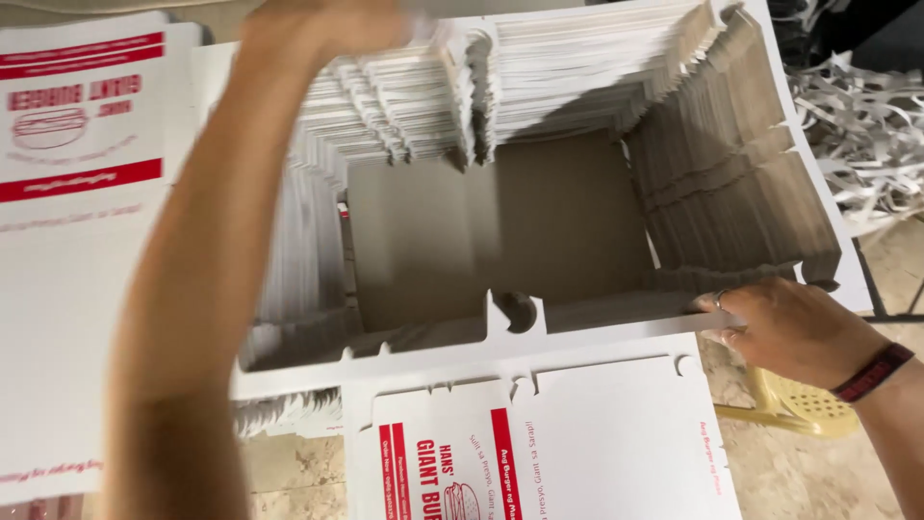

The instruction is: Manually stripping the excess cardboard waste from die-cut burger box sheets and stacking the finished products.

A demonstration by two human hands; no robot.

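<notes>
— Where were your hands?

— My right hand (784,327) pinched the near-right edge of the cardboard stack (539,106), fingers closed on a sheet. My left hand (322,24) reached over the stack's far-left side; I couldn't tell its grip.

— And beside it?

— A printed box blank (577,443) lay just below.

Bright even daylight, soft shadows inside stack, motion blur at top, slight edge distortion.
</notes>
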